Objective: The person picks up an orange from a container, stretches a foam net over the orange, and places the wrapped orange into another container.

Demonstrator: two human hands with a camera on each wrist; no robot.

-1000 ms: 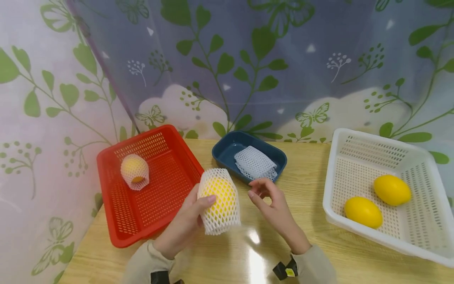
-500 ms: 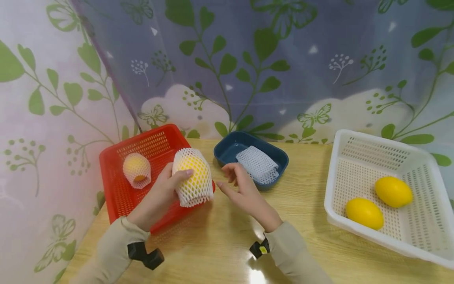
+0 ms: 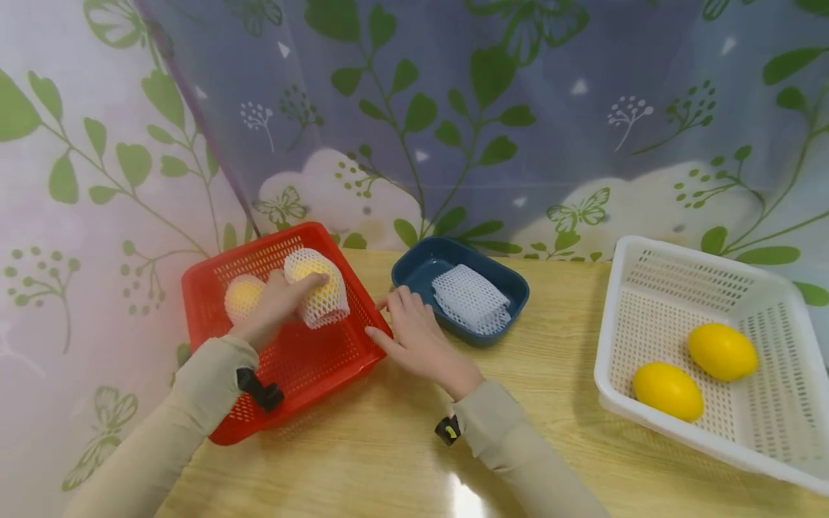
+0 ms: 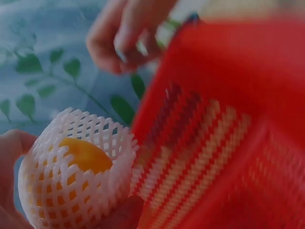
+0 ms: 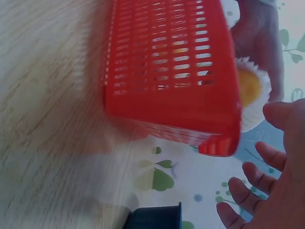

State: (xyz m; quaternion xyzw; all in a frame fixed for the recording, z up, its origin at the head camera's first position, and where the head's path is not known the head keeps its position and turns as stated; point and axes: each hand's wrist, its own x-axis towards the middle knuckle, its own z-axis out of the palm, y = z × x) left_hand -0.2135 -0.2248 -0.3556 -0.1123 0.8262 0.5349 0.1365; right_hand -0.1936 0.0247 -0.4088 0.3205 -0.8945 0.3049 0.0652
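My left hand (image 3: 273,306) grips a yellow oval fruit (image 3: 315,286) in a white foam net sleeve, held over the red basket (image 3: 352,375). In the left wrist view the sleeve's open end shows the fruit's bare yellow tip (image 4: 88,155). Another netted yellow fruit (image 3: 242,296) lies in the basket's left part, partly behind the left hand. My right hand (image 3: 417,342) is by the basket's right rim, fingers loosely spread and holding nothing. The right wrist view shows those fingers (image 5: 259,179) apart; whether any touches the rim I cannot tell.
A dark blue tray (image 3: 414,262) at the back middle holds folded white foam nets (image 3: 471,298). To the right, a white basket (image 3: 605,360) contains two bare yellow fruits (image 3: 668,391). A leaf-patterned curtain (image 3: 453,129) rises behind the wooden table (image 3: 363,460).
The left hand has carried the netted fruit leftward and away from me, from above the table to over the red basket. My right hand has moved left to the basket's rim.
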